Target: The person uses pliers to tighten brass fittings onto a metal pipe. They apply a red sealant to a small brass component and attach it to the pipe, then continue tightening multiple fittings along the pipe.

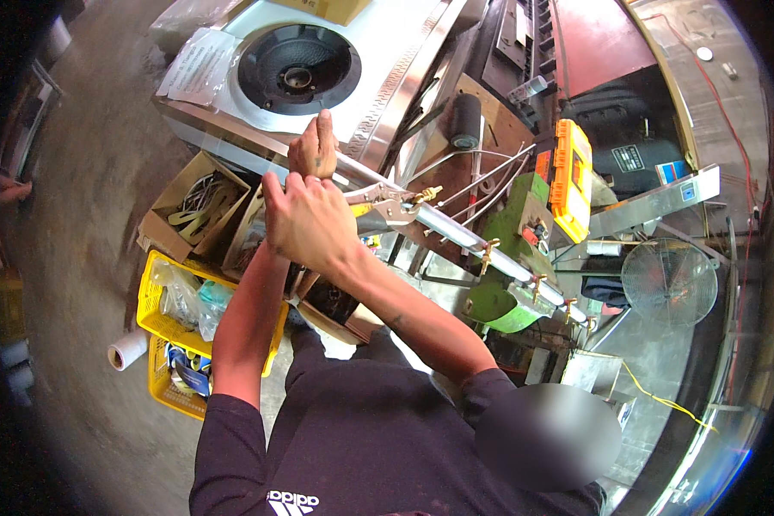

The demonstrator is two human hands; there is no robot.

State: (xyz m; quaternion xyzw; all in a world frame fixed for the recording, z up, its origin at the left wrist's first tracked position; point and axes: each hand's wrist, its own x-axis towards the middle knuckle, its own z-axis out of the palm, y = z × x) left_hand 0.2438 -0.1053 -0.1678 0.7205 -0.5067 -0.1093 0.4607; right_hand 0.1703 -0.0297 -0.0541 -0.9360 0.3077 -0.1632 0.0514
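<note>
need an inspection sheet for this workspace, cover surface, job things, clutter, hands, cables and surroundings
Surface: metal worktop bearing a round black burner bowl.
Job's things: silver pipe with a row of brass valves; locking pliers at its near-hand end.
Clutter: open cardboard box, yellow crate with plastic bags, whitish roll on the floor, orange case.
Hands: right hand overlaps the left wrist, beside the pliers; left hand lies beyond it; grips hidden.
Cables: thin red one at far right; yellow one at lower right.
Surroundings: concrete floor; fan with round wire guard at right.
</note>
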